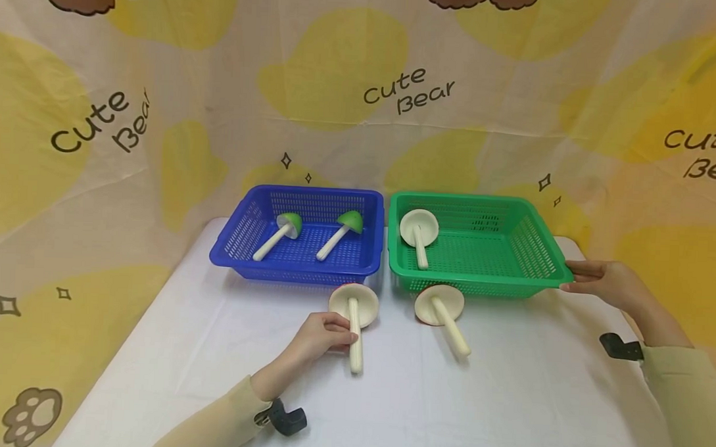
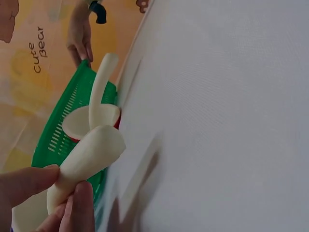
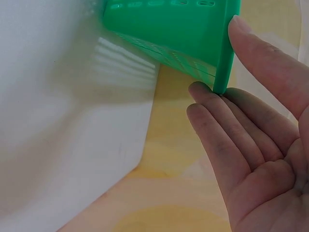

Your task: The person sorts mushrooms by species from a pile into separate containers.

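My left hand (image 1: 324, 334) pinches the pale stem of a toy mushroom (image 1: 356, 345) between thumb and fingers. A thin red edge shows round its cap, whose white underside faces me. My right hand (image 1: 610, 283) grips the right corner of a green basket (image 1: 480, 279), thumb on the rim and fingers beneath it. Right of the held mushroom, a second red-edged mushroom (image 1: 452, 324) leans cap-first near the basket's front. Inside the green basket, another mushroom (image 1: 419, 229) shows its white underside. Thumb and fingertips round the stem (image 2: 91, 154) fill the lower left wrist view.
A blue basket (image 1: 297, 269) stands left of the green one. In it lie two green-capped mushrooms, one on the left (image 1: 288, 226) and one on the right (image 1: 349, 222). A white cloth (image 1: 211, 350) covers the table, and a patterned curtain (image 1: 340, 65) hangs behind.
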Tool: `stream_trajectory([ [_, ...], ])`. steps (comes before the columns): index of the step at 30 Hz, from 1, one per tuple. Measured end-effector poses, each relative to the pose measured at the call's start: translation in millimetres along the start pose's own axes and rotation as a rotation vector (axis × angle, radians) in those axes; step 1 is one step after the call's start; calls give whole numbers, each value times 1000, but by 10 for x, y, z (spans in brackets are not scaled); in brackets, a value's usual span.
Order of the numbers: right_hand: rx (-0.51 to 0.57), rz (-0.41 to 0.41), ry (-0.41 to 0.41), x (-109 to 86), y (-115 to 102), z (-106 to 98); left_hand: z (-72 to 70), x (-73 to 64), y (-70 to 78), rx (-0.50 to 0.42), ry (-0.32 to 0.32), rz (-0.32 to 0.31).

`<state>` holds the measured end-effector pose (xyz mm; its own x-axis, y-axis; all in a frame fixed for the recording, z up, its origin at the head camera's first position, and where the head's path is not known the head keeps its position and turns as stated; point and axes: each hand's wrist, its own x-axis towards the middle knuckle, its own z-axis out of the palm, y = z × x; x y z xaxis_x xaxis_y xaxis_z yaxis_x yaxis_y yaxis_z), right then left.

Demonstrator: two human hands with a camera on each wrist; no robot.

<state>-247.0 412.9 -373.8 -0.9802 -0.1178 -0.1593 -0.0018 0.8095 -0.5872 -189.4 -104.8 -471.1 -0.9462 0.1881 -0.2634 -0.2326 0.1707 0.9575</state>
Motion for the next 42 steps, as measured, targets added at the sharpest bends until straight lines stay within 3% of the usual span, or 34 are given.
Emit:
stream_trajectory([
  [10,12,3,6,-2,1,2,49,-93,271,9,-99,53],
  [19,-7,-1,13,-6,-9,-8,191,55,702,17,-133,126],
  [27,-7,5,16,4,-10,-7,354,286,1022,-20,-171,176],
  [32,-10,-10,13,1,-15,-13,475,506,1204,-38,-151,191],
  [42,-30,2,16,-12,-54,-14,665,938,1538,-95,-120,159],
])
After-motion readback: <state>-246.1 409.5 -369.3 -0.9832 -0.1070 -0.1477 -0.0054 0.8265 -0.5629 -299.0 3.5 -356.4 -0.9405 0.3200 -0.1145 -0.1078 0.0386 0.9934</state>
